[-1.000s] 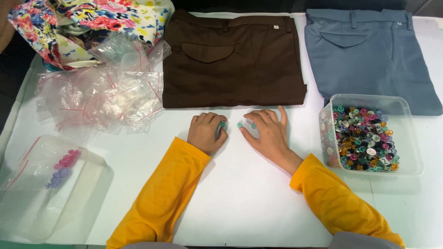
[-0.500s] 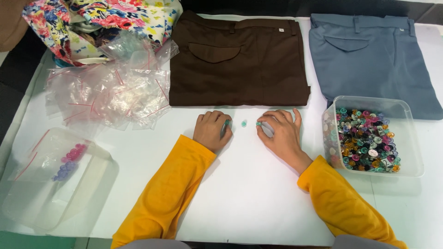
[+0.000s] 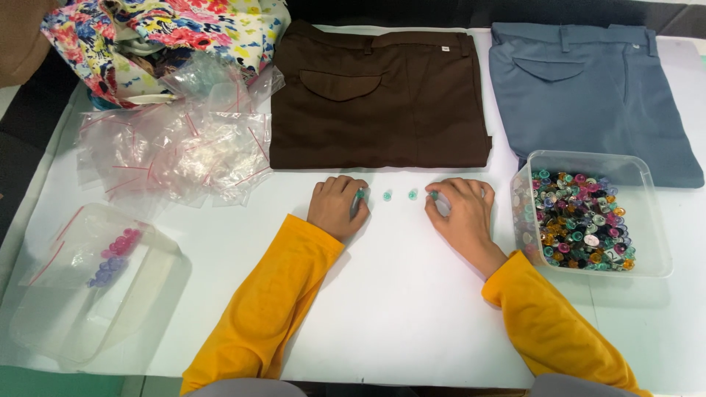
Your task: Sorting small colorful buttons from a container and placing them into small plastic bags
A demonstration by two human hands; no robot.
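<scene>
My left hand [image 3: 337, 208] rests curled on the white table [image 3: 397, 294], fingers closed on a small teal piece at its fingertips. My right hand [image 3: 457, 212] lies opposite, fingers bent, pinching a teal button [image 3: 432, 195]; something pale shows under its palm. Between the hands, two loose teal buttons [image 3: 387, 195] [image 3: 412, 194] lie in a row on the table, touched by neither hand. Both arms wear yellow sleeves.
A clear tub [image 3: 588, 156] full of mixed coloured buttons stands right of my right hand. Folded brown trousers [image 3: 379, 95] and blue trousers [image 3: 588, 88] lie behind. At left are a pile of small zip bags [image 3: 176, 151], floral fabric [image 3: 169, 29], and a clear box [image 3: 44, 323] holding bagged pink and purple buttons.
My hands, close together a second ago, have drawn apart sideways. Two teal buttons now lie uncovered on the table between them.
</scene>
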